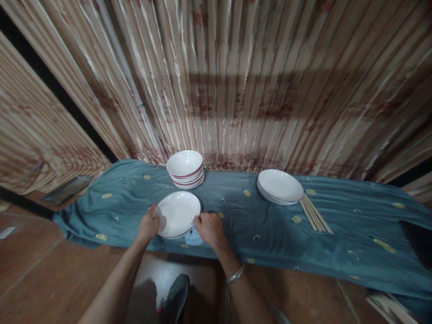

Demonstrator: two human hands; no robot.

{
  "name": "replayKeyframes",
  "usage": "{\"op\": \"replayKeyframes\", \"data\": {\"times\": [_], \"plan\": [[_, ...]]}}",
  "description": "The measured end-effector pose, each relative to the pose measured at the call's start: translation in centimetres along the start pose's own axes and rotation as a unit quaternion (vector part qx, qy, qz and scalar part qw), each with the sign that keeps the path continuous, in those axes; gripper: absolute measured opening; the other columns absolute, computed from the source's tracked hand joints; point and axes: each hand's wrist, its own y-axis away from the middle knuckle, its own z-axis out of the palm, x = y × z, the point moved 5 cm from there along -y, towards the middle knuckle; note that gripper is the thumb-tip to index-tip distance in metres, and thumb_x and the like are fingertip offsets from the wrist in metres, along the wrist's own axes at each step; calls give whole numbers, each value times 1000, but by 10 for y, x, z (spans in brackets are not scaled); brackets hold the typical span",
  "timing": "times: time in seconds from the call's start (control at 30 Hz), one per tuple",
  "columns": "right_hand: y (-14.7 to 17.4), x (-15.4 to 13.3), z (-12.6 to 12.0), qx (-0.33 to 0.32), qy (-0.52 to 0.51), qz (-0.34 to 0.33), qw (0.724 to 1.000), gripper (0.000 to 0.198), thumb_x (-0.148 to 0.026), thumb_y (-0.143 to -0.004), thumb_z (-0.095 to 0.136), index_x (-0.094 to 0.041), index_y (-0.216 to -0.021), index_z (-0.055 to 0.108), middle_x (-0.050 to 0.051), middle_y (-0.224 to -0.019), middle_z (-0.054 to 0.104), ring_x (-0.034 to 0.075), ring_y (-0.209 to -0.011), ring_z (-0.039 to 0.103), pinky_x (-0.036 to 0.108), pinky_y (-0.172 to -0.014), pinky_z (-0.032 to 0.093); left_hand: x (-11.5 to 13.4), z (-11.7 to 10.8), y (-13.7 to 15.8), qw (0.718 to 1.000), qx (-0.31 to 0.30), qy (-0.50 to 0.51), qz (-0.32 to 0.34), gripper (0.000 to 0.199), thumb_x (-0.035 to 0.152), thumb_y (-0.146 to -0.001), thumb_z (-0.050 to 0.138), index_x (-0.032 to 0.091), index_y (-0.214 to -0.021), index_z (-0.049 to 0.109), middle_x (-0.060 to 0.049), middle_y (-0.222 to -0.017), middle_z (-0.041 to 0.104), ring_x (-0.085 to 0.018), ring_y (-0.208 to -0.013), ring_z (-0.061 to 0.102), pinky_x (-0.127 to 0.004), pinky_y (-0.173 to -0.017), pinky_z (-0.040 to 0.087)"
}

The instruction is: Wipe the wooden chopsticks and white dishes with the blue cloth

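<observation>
A white plate (177,213) with a thin dark rim line is in front of me, near the front edge of the cloth-covered table. My left hand (149,223) grips its left rim, thumb on the upper side. At the plate's right edge, my right hand (209,227) is closed, with a light blue cloth (194,236) bunched below its fingers. Part of that cloth is hidden by the plate and the hand. Just behind the plate stands a stack of white bowls (185,167) with red bands.
To the right is a stack of white plates (281,186), with several wooden chopsticks (316,215) lying beside it. A dark flat object (416,240) lies at the far right. Pleated curtains (236,90) hang behind the teal tablecloth (270,243). Dark poles (57,87) slant at the left.
</observation>
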Motion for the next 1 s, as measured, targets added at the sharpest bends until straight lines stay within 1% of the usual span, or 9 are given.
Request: {"op": "replayKeyframes", "data": {"times": [0.1,0.3,0.4,0.5,0.67,0.77,0.8,0.9,1.0], "plan": [[2,-6,-6,-6,22,-7,1000,37,-28,-87,40,-10,-85,73,17,-86,72,26,-82,68,30,-69,43,-2,0,1,1000,-5,12,-8,50,13,-51,49,17,-98,64,-8,-94,71,-33,-102,61,-47,-95,44],[5,-10,-22,-15,14,-28,999,36,-31,-87,43,-13,-79,73,15,-85,73,22,-78,68,26,-65,40,-2,3,5,999,-1,15,-46,58,8,-54,48,12,-110,63,-13,-110,68,-31,-112,57,-43,-100,41],[1,-5,-21,-14,-39,-41,998,34,-31,-86,47,-15,-70,72,11,-77,73,16,-69,65,23,-59,34,3,5,7,999,-2,20,-43,56,10,-58,49,12,-112,62,-13,-117,66,-31,-117,54,-43,-104,38],[-3,2,-14,1,-106,-44,993,34,-29,-84,49,-15,-60,68,6,-63,69,11,-57,56,23,-54,28,7,6,11,999,-8,26,-30,52,11,-62,50,13,-112,62,-13,-121,63,-30,-120,52,-43,-106,34],[-6,16,-7,19,-213,-20,977,36,-25,-80,47,-16,-47,52,-3,-46,49,8,-50,41,22,-50,21,14,6,28,999,5,49,7,51,14,-65,53,19,-115,60,-8,-128,60,-29,-129,42,-45,-112,23],[-4,28,-14,30,-267,-7,963,35,-29,-78,44,-18,-44,42,-6,-44,37,8,-49,36,22,-49,20,28,7,45,996,23,75,36,52,17,-69,55,20,-121,57,-8,-134,54,-29,-134,34,-48,-114,12],[-3,34,-17,30,-286,-7,958,36,-31,-77,43,-19,-44,40,-6,-44,35,8,-49,35,22,-49,21,35,8,51,995,26,87,43,53,18,-70,55,20,-123,56,-8,-137,52,-28,-135,33,-46,-114,12],[1,55,-29,31,-342,-5,939,37,-42,-76,42,-20,-46,38,-6,-46,32,9,-49,34,21,-48,22,63,17,70,987,-8,131,91,56,25,-77,55,21,-133,48,-8,-144,43,-25,-136,32,-41,-115,16],[8,83,-45,53,-382,14,923,39,-49,-73,45,-20,-48,38,-6,-48,30,9,-49,31,22,-47,22,88,29,86,977,-42,188,94,62,31,-79,58,23,-138,41,-6,-150,34,-23,-138,27,-38,-115,14]]}}
